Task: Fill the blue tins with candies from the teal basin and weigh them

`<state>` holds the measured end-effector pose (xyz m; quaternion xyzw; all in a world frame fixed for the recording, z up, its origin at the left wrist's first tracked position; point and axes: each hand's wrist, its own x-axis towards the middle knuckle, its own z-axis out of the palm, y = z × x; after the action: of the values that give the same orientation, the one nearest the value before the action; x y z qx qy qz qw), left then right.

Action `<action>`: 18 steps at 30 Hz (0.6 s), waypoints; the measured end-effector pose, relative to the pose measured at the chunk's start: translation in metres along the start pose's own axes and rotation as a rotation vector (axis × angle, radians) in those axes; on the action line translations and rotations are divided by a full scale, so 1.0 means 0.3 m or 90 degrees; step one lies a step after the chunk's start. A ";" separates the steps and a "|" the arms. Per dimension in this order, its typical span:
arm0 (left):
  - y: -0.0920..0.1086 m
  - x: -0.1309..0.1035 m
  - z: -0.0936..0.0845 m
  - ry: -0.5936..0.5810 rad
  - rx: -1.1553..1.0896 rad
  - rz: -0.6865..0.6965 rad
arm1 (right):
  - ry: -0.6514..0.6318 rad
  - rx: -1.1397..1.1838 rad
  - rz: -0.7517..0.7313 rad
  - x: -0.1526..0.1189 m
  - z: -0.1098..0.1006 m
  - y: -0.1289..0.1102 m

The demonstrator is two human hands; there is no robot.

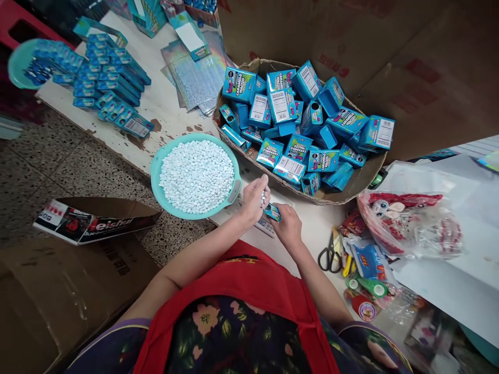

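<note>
My left hand is closed around some small white candies, held just right of a turquoise bowl. That bowl is full of the same white candies. In my right hand is a small blue candy box, gripped by the fingers and close beside the left hand. Part of the box is covered by my fingers. Beyond both hands lies a cut-down cardboard box heaped with blue candy boxes, several showing an open end.
Stacked blue boxes stand on the table's left, near another turquoise bowl. Shiny sheets lie at the back. Black scissors, a plastic bag and wrappers sit at right. A large cardboard carton is at lower left.
</note>
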<state>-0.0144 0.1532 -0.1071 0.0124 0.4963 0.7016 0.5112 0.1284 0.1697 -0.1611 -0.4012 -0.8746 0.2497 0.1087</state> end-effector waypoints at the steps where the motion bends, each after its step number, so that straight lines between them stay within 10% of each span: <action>1: -0.006 -0.003 0.002 0.005 0.019 0.027 | -0.014 -0.010 -0.001 0.006 -0.020 -0.024; 18: 0.127 0.012 -0.051 0.099 0.022 0.193 | -0.090 -0.069 -0.003 0.114 -0.074 -0.201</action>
<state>-0.0510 0.1460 -0.0895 0.0417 0.5389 0.7606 0.3595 0.0756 0.1698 -0.1110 -0.3857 -0.8933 0.2295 0.0250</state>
